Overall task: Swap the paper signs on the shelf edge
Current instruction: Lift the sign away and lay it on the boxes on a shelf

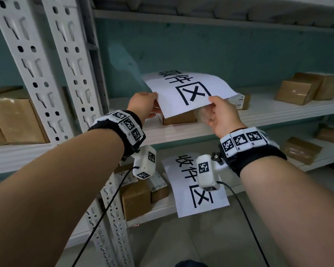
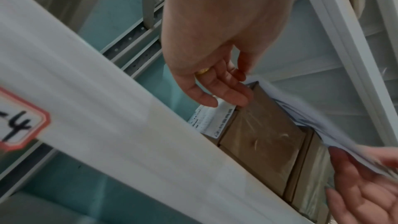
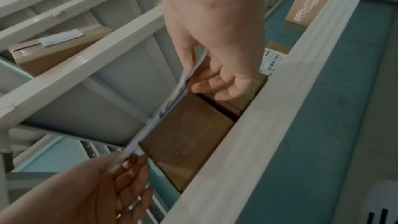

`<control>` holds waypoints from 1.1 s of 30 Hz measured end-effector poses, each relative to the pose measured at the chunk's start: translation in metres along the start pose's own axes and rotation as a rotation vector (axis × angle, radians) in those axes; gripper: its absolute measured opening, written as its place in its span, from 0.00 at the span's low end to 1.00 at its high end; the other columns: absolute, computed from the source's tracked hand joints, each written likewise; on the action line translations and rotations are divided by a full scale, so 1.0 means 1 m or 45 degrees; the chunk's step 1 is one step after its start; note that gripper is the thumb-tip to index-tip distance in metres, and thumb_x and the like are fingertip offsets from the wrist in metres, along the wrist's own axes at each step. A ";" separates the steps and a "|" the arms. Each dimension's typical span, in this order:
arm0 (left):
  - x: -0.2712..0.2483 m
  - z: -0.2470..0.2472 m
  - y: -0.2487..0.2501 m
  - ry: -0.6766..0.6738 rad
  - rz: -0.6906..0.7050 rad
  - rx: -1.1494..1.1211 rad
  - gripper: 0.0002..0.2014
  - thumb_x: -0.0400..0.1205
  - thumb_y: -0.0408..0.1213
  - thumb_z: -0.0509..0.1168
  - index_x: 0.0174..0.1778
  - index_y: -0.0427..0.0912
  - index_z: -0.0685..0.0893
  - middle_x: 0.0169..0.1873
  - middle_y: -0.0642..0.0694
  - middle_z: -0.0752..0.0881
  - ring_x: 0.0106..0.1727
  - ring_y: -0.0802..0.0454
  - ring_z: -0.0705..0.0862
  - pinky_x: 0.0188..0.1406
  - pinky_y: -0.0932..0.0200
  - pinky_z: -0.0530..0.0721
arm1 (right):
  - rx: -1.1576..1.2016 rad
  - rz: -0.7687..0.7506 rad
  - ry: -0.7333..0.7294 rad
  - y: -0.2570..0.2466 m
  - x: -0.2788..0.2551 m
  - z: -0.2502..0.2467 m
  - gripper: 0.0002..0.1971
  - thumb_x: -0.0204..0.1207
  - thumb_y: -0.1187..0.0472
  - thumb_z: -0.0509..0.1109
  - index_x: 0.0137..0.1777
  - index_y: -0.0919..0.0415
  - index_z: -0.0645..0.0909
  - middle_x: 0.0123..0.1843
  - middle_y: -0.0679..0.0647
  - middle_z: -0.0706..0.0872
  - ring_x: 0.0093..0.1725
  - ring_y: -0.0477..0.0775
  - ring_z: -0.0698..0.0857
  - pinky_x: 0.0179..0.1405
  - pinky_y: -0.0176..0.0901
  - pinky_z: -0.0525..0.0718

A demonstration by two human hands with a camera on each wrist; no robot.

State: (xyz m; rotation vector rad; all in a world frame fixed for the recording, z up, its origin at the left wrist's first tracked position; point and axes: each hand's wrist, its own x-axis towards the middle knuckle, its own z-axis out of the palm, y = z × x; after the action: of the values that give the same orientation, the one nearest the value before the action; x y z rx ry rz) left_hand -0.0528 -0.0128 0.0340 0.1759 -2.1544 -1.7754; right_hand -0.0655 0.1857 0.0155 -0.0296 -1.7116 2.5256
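A white paper sign (image 1: 189,93) with large black characters is held up over the middle shelf, bowed, above a cardboard box (image 1: 178,118). My left hand (image 1: 145,105) pinches its near left corner. My right hand (image 1: 218,110) pinches its near right corner, thumb on top. In the left wrist view the left hand (image 2: 217,84) has its fingers under the sheet (image 2: 312,117). The right wrist view shows the sheet (image 3: 168,108) edge-on, running from the right hand (image 3: 213,77) to the left hand (image 3: 120,173). A second sign (image 1: 195,189) hangs from the lower shelf's edge.
The white shelf edge (image 1: 181,133) runs just below my hands. A perforated white upright (image 1: 46,74) stands at the left. More cardboard boxes (image 1: 307,87) sit on the shelf at the right, at the far left (image 1: 14,120) and on the lower shelf (image 1: 137,199). A small red-framed label (image 2: 19,125) sticks on the shelf edge.
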 end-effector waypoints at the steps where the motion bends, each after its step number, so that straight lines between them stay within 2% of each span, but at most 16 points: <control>1: 0.001 0.000 -0.002 0.000 0.002 -0.008 0.11 0.85 0.40 0.58 0.38 0.42 0.78 0.32 0.48 0.86 0.32 0.54 0.87 0.44 0.57 0.83 | 0.006 -0.007 -0.003 0.003 0.000 0.002 0.02 0.77 0.60 0.67 0.46 0.56 0.81 0.46 0.54 0.87 0.32 0.47 0.87 0.41 0.41 0.80; 3: 0.002 -0.001 -0.005 -0.007 0.007 -0.029 0.12 0.86 0.41 0.57 0.38 0.42 0.78 0.31 0.48 0.85 0.31 0.54 0.86 0.44 0.57 0.83 | 0.008 -0.009 0.005 0.005 -0.001 0.005 0.03 0.76 0.58 0.67 0.47 0.55 0.82 0.49 0.54 0.88 0.40 0.50 0.86 0.47 0.48 0.74; 5: 0.002 -0.002 -0.006 -0.008 0.006 -0.062 0.14 0.86 0.45 0.56 0.41 0.41 0.79 0.32 0.47 0.85 0.31 0.52 0.86 0.45 0.56 0.82 | -0.003 -0.013 -0.010 0.007 -0.003 0.008 0.08 0.76 0.56 0.67 0.52 0.55 0.82 0.51 0.54 0.89 0.40 0.49 0.87 0.47 0.46 0.76; 7: 0.000 -0.003 -0.007 -0.005 0.003 -0.076 0.16 0.87 0.49 0.54 0.44 0.41 0.79 0.33 0.47 0.85 0.33 0.51 0.85 0.46 0.55 0.83 | -0.004 -0.009 -0.016 0.008 -0.005 0.009 0.13 0.77 0.54 0.66 0.58 0.57 0.82 0.53 0.55 0.89 0.38 0.47 0.87 0.42 0.42 0.80; 10: -0.006 -0.005 -0.006 -0.011 0.017 -0.077 0.17 0.87 0.51 0.53 0.42 0.43 0.78 0.32 0.48 0.84 0.33 0.50 0.84 0.43 0.56 0.82 | -0.026 0.001 -0.011 0.007 -0.012 0.010 0.10 0.77 0.51 0.65 0.53 0.54 0.81 0.56 0.55 0.90 0.47 0.52 0.88 0.44 0.43 0.82; 13: -0.014 -0.009 -0.006 -0.026 0.024 -0.088 0.18 0.87 0.51 0.53 0.46 0.41 0.78 0.32 0.48 0.84 0.32 0.50 0.83 0.41 0.57 0.81 | -0.037 0.010 -0.020 0.004 -0.018 0.011 0.15 0.76 0.46 0.65 0.56 0.54 0.81 0.60 0.57 0.89 0.55 0.56 0.88 0.47 0.45 0.83; 15: -0.020 -0.012 -0.007 -0.024 0.027 -0.079 0.18 0.86 0.52 0.54 0.45 0.41 0.79 0.33 0.47 0.85 0.31 0.50 0.83 0.41 0.56 0.81 | -0.065 0.003 -0.023 0.003 -0.025 0.009 0.19 0.75 0.42 0.65 0.58 0.54 0.81 0.59 0.57 0.89 0.51 0.55 0.87 0.51 0.47 0.84; 17: -0.028 -0.016 -0.010 -0.016 0.031 -0.067 0.17 0.86 0.52 0.54 0.42 0.43 0.79 0.33 0.47 0.85 0.32 0.50 0.83 0.43 0.54 0.82 | -0.081 0.003 -0.024 0.001 -0.032 0.007 0.18 0.75 0.39 0.64 0.54 0.51 0.80 0.54 0.55 0.89 0.47 0.52 0.85 0.55 0.50 0.83; 20: -0.041 -0.024 -0.015 -0.013 0.037 -0.052 0.17 0.86 0.51 0.54 0.41 0.44 0.79 0.33 0.47 0.85 0.34 0.49 0.83 0.42 0.53 0.82 | -0.084 0.003 -0.045 -0.001 -0.044 0.005 0.20 0.76 0.35 0.59 0.48 0.52 0.78 0.51 0.53 0.88 0.51 0.53 0.85 0.59 0.52 0.81; 24: -0.060 -0.036 -0.020 0.000 0.034 -0.025 0.17 0.87 0.51 0.54 0.41 0.43 0.79 0.34 0.45 0.86 0.37 0.47 0.84 0.44 0.52 0.82 | -0.055 -0.011 -0.015 -0.002 -0.056 0.001 0.28 0.76 0.30 0.53 0.49 0.55 0.78 0.52 0.53 0.87 0.55 0.55 0.85 0.59 0.52 0.81; 26: -0.068 -0.042 -0.021 -0.007 0.038 0.007 0.18 0.87 0.51 0.53 0.43 0.41 0.79 0.35 0.45 0.86 0.37 0.47 0.84 0.45 0.52 0.83 | -0.035 -0.014 0.016 0.000 -0.061 -0.002 0.29 0.77 0.30 0.51 0.50 0.56 0.78 0.51 0.53 0.87 0.54 0.55 0.85 0.58 0.53 0.81; 29: -0.081 -0.049 -0.023 -0.026 0.038 0.032 0.18 0.87 0.49 0.54 0.46 0.38 0.79 0.35 0.45 0.85 0.36 0.48 0.83 0.42 0.55 0.82 | -0.039 -0.003 0.081 0.007 -0.064 -0.006 0.29 0.80 0.34 0.49 0.55 0.59 0.78 0.51 0.54 0.88 0.52 0.56 0.85 0.56 0.53 0.81; 31: -0.090 -0.052 -0.028 -0.042 0.026 0.056 0.16 0.88 0.47 0.54 0.46 0.38 0.79 0.35 0.45 0.85 0.35 0.49 0.82 0.40 0.56 0.81 | -0.066 0.031 0.112 0.013 -0.066 -0.010 0.25 0.84 0.41 0.49 0.56 0.60 0.78 0.49 0.54 0.87 0.48 0.54 0.85 0.56 0.51 0.80; 33: -0.099 -0.050 -0.037 -0.053 -0.006 0.079 0.15 0.87 0.45 0.56 0.46 0.38 0.79 0.34 0.46 0.85 0.33 0.51 0.82 0.41 0.56 0.81 | -0.087 0.071 0.120 0.021 -0.069 -0.014 0.18 0.85 0.49 0.51 0.51 0.59 0.78 0.47 0.53 0.86 0.44 0.51 0.83 0.52 0.49 0.80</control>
State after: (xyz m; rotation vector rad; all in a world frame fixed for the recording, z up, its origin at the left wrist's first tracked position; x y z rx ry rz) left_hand 0.0518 -0.0369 -0.0123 0.1610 -2.2414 -1.7306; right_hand 0.0023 0.1847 -0.0114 -0.2006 -1.7844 2.4600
